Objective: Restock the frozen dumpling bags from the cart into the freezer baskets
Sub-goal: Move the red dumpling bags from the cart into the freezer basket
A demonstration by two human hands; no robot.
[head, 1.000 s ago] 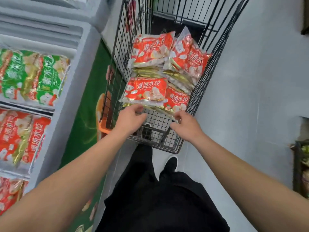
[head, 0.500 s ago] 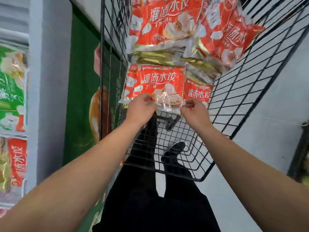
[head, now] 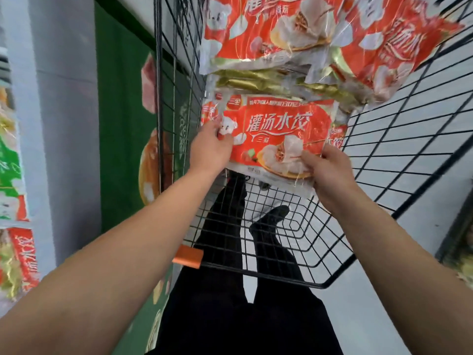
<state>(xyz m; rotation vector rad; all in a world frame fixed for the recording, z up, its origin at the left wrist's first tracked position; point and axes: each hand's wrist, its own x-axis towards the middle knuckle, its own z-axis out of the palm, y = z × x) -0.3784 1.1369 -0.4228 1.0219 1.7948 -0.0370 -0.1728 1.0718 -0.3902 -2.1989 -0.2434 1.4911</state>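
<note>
At the far left, the white chest freezer (head: 64, 124) shows green and red bags (head: 15, 254) lying in its baskets; they are blurred, so details cannot be read. Beside it stands the black wire shopping cart (head: 281, 226) with an orange plastic clip (head: 188, 257) on its near rim.

The left hand (head: 211, 147) grips the left edge of the red glossy plastic dumpling bag with white lettering (head: 279, 134), its fingers curled around the edge. The right hand (head: 330, 175) pinches the bag's lower right corner, thumb on top. A second ago both hands only reached for the near edges of the front bags; half a second ago they closed on this one. Now the bag is raised and tilted toward the person, free of the cart floor, while the other red bags (head: 294, 29) remain piled behind it.

I judge the pick-up is complete, and the next step is to carry the bag leftward to a freezer basket.
</note>
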